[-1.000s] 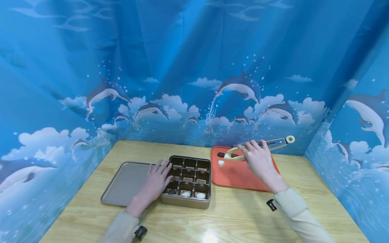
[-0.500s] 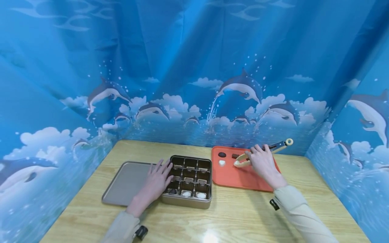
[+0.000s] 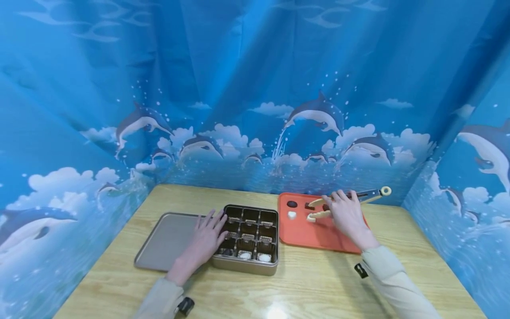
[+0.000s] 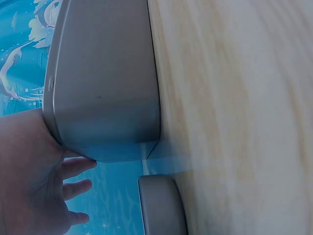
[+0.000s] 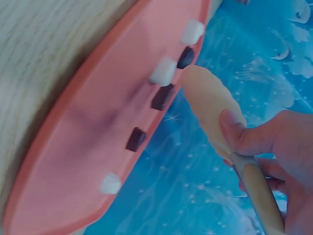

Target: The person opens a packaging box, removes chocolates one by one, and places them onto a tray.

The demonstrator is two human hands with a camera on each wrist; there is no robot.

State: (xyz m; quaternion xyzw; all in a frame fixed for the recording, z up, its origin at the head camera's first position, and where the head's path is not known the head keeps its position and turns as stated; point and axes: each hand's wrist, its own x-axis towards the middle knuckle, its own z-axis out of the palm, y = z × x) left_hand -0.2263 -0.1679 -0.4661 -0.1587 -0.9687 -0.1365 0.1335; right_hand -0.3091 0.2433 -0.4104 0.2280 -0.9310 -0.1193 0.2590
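My right hand (image 3: 347,217) grips a pair of tongs (image 5: 210,105) with cream tips, over the red tray (image 3: 307,237). The tongs' arms are spread. In the head view the near tip overlaps a white piece (image 3: 311,218), and the far tip lies by a dark brown block (image 3: 309,206). Also on the tray are a dark oval piece (image 3: 292,204) and a white heart-shaped piece (image 3: 292,215). My left hand (image 3: 207,237) rests on the left rim of a metal box (image 3: 245,267), fingers extended. Its front compartments hold one dark and two white pieces.
A flat grey metal lid (image 3: 165,239) lies left of the box, partly under my left forearm in the head view. The wooden table (image 3: 239,297) ends at a blue dolphin-print curtain (image 3: 255,110) behind and at both sides.
The tongs, with a white piece at their tips, have moved right and down to the tray. Their arms now stand wider apart. My left hand stays on the box.
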